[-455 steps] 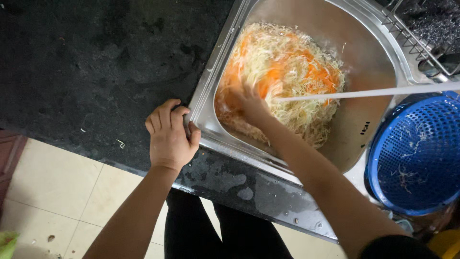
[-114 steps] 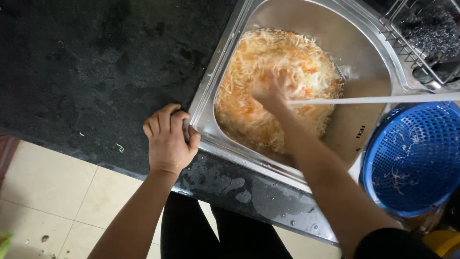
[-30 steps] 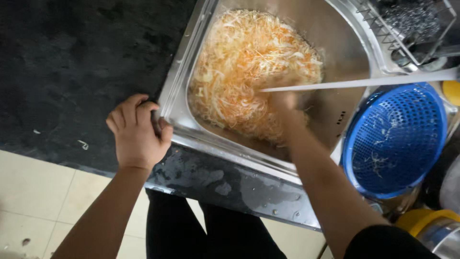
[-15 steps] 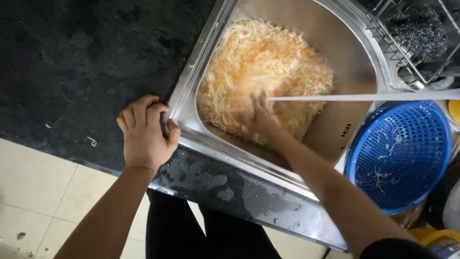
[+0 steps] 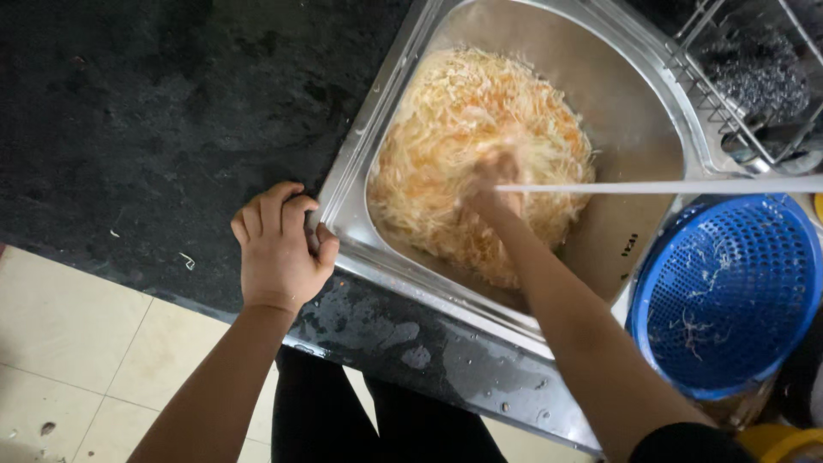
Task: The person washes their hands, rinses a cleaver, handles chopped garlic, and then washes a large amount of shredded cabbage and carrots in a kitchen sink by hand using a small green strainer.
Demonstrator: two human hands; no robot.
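Mixing is under way: the right hand [image 5: 495,176], blurred so its grip is unclear, works the shredded cabbage-and-carrot heap [image 5: 467,154] inside the steel sink [image 5: 634,111], left hand [image 5: 276,249] curled on the sink's rim; next, turn strands near the sink's walls.

Shredded vegetables [image 5: 480,154]: pale yellow streaked orange, in a silver steel sink [image 5: 351,184]. At 3 o'clock, blue perforated colander [image 5: 729,291] (white flecks inside); countertop [image 5: 129,111] at 9 o'clock mottled black.
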